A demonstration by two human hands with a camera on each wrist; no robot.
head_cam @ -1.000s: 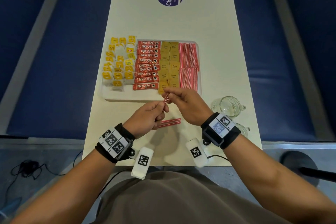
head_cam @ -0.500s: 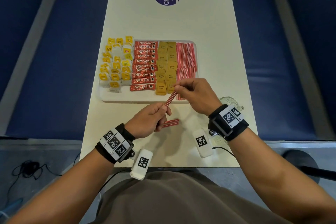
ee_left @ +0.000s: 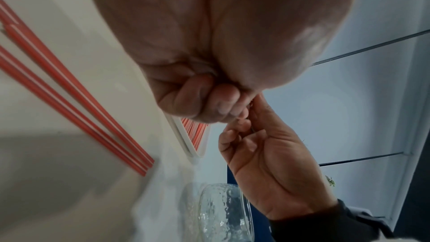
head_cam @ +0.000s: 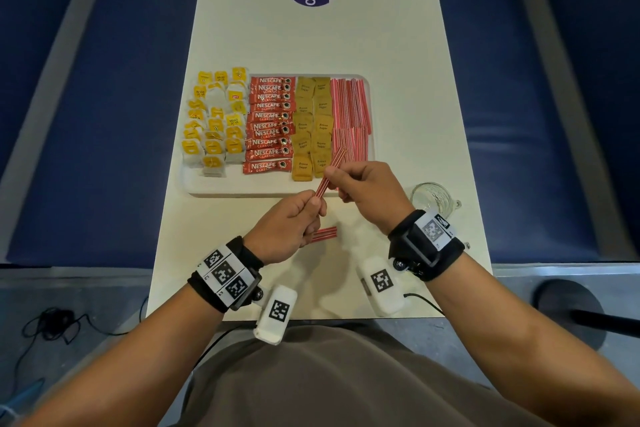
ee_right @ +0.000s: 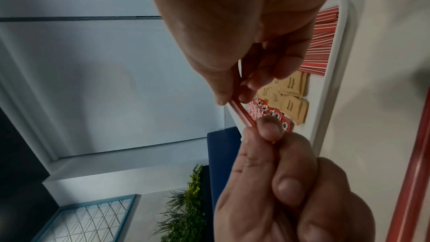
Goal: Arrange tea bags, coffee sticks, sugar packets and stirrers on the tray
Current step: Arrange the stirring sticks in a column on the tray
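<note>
Blue benches are flanking the pale surface (head_cam: 398,45) where a few stirrers (head_cam: 330,168) are being pinched at both ends by the left hand (head_cam: 285,225) and right hand (head_cam: 369,191), probably being evened up before getting laid beside the stirrer rows (head_cam: 349,114) on the tray (head_cam: 242,185), while spare stirrers (head_cam: 325,232) are being left waiting nearby.

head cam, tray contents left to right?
tea bags → Nescafe coffee sticks → brown sugar packets → red-striped stirrers
</note>
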